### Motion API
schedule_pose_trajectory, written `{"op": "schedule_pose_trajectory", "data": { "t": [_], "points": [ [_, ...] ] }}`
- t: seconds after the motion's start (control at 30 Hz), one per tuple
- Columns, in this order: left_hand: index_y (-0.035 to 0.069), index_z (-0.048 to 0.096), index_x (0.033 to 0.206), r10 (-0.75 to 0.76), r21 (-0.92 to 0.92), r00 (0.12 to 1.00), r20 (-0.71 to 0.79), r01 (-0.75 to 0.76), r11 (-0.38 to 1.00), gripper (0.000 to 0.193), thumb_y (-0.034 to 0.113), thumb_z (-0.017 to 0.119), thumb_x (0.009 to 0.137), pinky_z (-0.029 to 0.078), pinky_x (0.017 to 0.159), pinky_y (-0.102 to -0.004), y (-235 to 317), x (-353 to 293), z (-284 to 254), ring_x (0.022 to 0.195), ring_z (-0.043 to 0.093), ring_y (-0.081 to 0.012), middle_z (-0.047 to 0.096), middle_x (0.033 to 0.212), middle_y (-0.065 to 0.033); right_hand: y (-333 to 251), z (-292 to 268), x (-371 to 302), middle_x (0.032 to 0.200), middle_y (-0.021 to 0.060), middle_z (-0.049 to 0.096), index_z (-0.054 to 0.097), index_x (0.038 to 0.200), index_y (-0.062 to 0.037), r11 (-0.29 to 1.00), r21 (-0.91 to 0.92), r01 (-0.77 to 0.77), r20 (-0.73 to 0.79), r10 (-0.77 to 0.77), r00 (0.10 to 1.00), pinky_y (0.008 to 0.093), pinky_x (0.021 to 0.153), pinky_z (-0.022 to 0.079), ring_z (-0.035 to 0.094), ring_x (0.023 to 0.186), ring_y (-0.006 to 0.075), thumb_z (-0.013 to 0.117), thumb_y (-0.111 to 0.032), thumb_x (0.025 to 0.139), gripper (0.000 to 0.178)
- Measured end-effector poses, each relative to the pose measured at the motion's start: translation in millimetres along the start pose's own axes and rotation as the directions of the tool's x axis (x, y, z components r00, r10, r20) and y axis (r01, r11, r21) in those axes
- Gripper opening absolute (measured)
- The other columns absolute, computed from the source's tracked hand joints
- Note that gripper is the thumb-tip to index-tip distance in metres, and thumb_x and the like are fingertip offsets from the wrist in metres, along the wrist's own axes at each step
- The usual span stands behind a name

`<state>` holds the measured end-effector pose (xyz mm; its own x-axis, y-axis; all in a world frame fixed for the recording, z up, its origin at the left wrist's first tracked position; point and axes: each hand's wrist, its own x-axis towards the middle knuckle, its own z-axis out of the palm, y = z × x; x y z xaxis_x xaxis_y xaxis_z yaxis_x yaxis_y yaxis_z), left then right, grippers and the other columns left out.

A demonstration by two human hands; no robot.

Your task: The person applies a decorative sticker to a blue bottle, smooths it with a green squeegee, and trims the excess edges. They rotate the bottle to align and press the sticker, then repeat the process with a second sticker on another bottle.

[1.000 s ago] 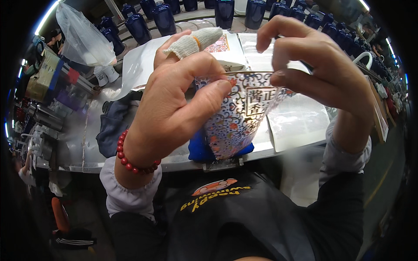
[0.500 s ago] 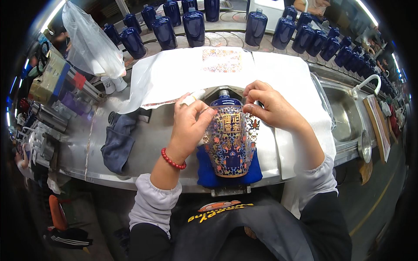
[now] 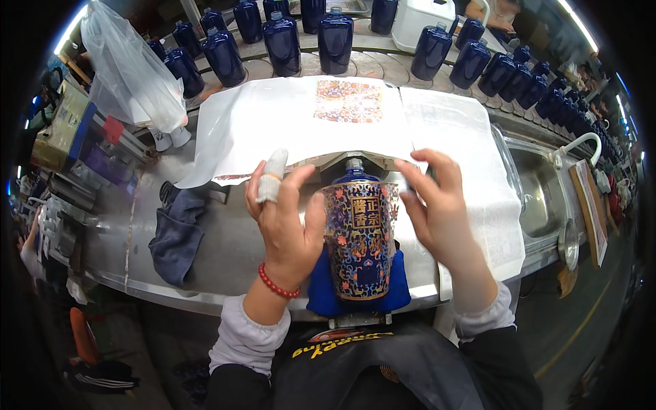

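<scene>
A dark blue glass bottle (image 3: pixel 354 171) lies tilted with its neck away from me, on a blue cloth pad (image 3: pixel 324 297). Over its front spreads a colourful floral decal (image 3: pixel 362 239) with a gold-framed panel; its upper corners stand out past the bottle's sides. My left hand (image 3: pixel 287 219), with a white wrap on one finger and a red bead bracelet, hovers at the bottle's left side, fingers apart. On the other side my right hand (image 3: pixel 437 205) is raised off the decal's upper right corner, its fingers spread and holding nothing.
White sheets (image 3: pixel 260 123) cover the bench behind, with another patterned decal (image 3: pixel 348 101) on them. A dark cloth (image 3: pixel 176 236) lies to the left. Blue bottles (image 3: pixel 335 42) ride a curved conveyor at the back. A sink (image 3: pixel 536 184) with a white tap (image 3: pixel 582 126) is at right.
Both hands have let go of the decal's upper edge and opened outward. The decal now lies closer against the bottle. My view has shifted slightly, and the conveyor bottles have moved rightward.
</scene>
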<state>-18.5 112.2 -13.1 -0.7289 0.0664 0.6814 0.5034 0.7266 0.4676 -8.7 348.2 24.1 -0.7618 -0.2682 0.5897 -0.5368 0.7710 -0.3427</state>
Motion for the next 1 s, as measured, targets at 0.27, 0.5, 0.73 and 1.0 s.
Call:
{"op": "schedule_pose_trajectory", "data": {
  "t": [0.27, 0.5, 0.73, 1.0],
  "points": [
    [0.008, 0.056, 0.146, 0.016, -0.166, 0.963, 0.267, 0.029, 0.986, 0.067, 0.056, 0.055, 0.099, 0.007, 0.118, -0.0587, 10, -28, 3, 0.143, 0.027, -0.0422, 0.060, 0.136, -0.0216, -4, 21, -38, 0.142, 0.0238, 0.045, 0.051, 0.145, -0.0019, 0.965, 0.244, -0.097, 0.205, 0.046, 0.978, 0.0472, 0.105, 0.043, 0.050, 0.125, 0.0388, 0.072, -0.028, 0.091, 0.064],
    [0.000, 0.048, 0.148, 0.036, -0.222, 0.964, 0.262, 0.024, 0.975, 0.079, 0.060, 0.055, 0.097, 0.010, 0.117, -0.0597, 4, -30, 4, 0.144, 0.025, -0.0432, 0.057, 0.138, -0.0253, -1, 19, -34, 0.143, 0.0231, 0.043, 0.046, 0.149, -0.0001, 0.945, 0.307, -0.111, 0.246, 0.034, 0.969, 0.0455, 0.106, 0.043, 0.049, 0.124, 0.0378, 0.075, -0.027, 0.089, 0.072],
    [-0.002, 0.027, 0.155, 0.081, -0.137, 0.912, 0.402, -0.027, 0.990, 0.116, 0.072, 0.071, 0.077, 0.006, 0.117, -0.0660, 16, -83, -29, 0.147, 0.014, -0.0465, 0.027, 0.156, -0.0292, -4, 3, -43, 0.150, 0.0211, 0.034, 0.041, 0.155, -0.0086, 0.925, 0.350, -0.147, 0.337, 0.023, 0.941, 0.0455, 0.108, 0.042, 0.047, 0.123, 0.0351, 0.075, -0.037, 0.089, 0.079],
    [0.019, 0.068, 0.133, 0.169, 0.214, 0.971, 0.170, -0.204, 0.955, 0.064, 0.053, 0.077, 0.079, -0.006, 0.121, -0.0621, 31, -99, -28, 0.147, 0.020, -0.0441, 0.039, 0.149, -0.0279, -5, 6, -49, 0.155, 0.0224, 0.028, 0.037, 0.156, -0.0039, 0.905, 0.395, -0.156, 0.317, 0.025, 0.948, 0.0457, 0.112, 0.037, 0.041, 0.133, 0.0354, 0.064, -0.051, 0.095, 0.082]
  ]
}}
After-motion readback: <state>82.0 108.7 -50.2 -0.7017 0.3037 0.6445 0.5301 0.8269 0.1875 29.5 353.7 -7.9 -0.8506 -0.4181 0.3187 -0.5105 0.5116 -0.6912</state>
